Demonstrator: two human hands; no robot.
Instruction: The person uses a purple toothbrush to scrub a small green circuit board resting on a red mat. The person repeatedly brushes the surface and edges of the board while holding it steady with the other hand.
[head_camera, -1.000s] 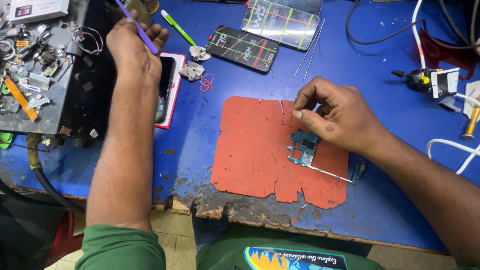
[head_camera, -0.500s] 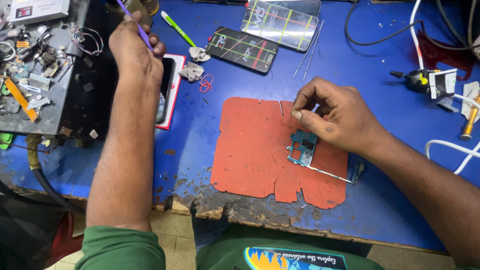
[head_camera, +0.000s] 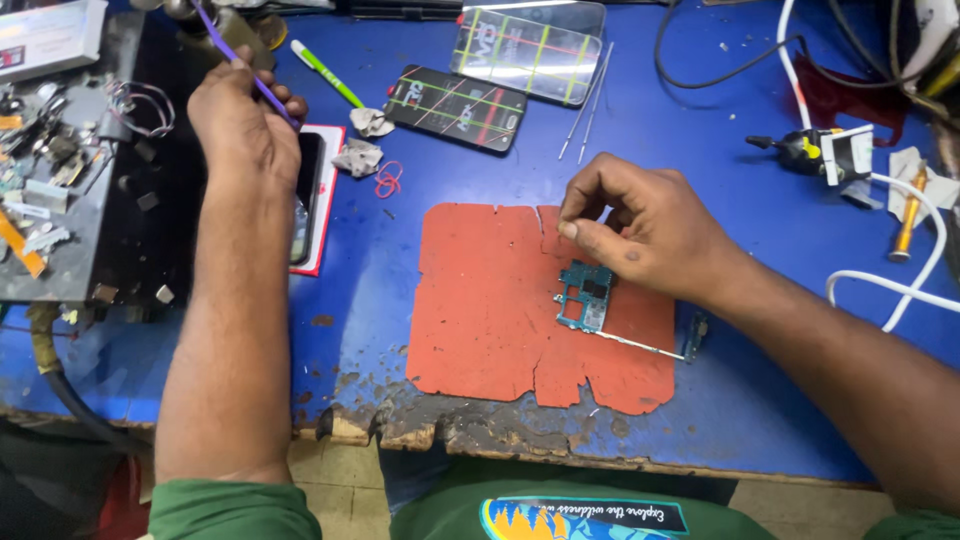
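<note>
Centre-right of frame, the right hand (head_camera: 650, 235) pinches down on a small circuit board (head_camera: 585, 297) lying on the red mat (head_camera: 490, 310). Upper left, the left hand (head_camera: 240, 130) grips a purple tool (head_camera: 225, 45). The board looks thin, light and probably fragile; best held by its edges.

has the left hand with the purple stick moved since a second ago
Yes, slightly. The left hand with the purple stick has shifted up, away from the table's near edge, its knuckles further past the top of the phone.
</note>
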